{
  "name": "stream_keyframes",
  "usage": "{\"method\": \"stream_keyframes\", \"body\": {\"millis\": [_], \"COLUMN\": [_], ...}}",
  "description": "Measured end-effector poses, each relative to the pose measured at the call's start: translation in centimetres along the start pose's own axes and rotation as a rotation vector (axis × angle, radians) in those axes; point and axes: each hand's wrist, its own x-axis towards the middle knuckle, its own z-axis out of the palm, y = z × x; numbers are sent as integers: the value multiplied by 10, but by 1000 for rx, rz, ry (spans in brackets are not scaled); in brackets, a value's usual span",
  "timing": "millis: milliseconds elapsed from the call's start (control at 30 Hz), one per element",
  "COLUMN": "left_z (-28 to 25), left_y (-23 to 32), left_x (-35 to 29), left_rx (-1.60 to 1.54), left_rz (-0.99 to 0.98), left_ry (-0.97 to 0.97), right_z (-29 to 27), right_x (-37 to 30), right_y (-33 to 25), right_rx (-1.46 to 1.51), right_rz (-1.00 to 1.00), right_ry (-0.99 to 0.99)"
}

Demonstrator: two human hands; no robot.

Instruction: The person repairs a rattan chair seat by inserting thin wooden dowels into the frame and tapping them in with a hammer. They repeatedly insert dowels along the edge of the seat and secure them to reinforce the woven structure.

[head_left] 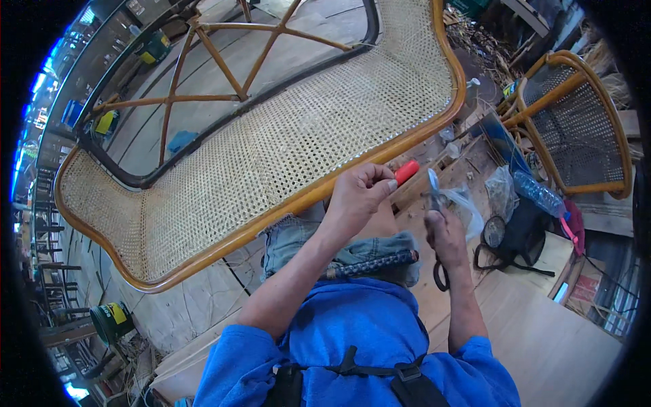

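Note:
My left hand [363, 200] pinches a short red cylindrical thing [407, 172] between thumb and fingers, beside the front rail of a rattan seat. The fingers are closed on it. To its right, my right hand [445, 234] is closed around what look like scissors [434, 180]. A shiny metal end points up from the fist, and a black loop hangs below it. Woven cane [291, 142] covers the long seat, which is edged by a glossy brown rattan rail [319, 192]. Neither hand touches the cane.
Crossed rattan poles [217, 61] stand beyond the seat. At the right are a caned rattan piece [576, 129], a plastic bottle [538, 193] and a black bag [522, 241]. A dark bucket [112, 321] stands at lower left. Plywood [542, 332] lies at lower right.

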Motion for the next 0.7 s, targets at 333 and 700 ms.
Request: {"method": "stream_keyframes", "body": {"millis": [333, 700], "left_z": [-15, -39], "left_y": [-40, -45], "left_x": [-14, -19], "left_rx": [-411, -550], "left_rz": [-414, -484], "left_ry": [-288, -319], "right_z": [26, 60], "right_x": [-58, 0], "right_y": [63, -54], "right_rx": [49, 738], "right_rz": [80, -31], "right_ry": [263, -139]}}
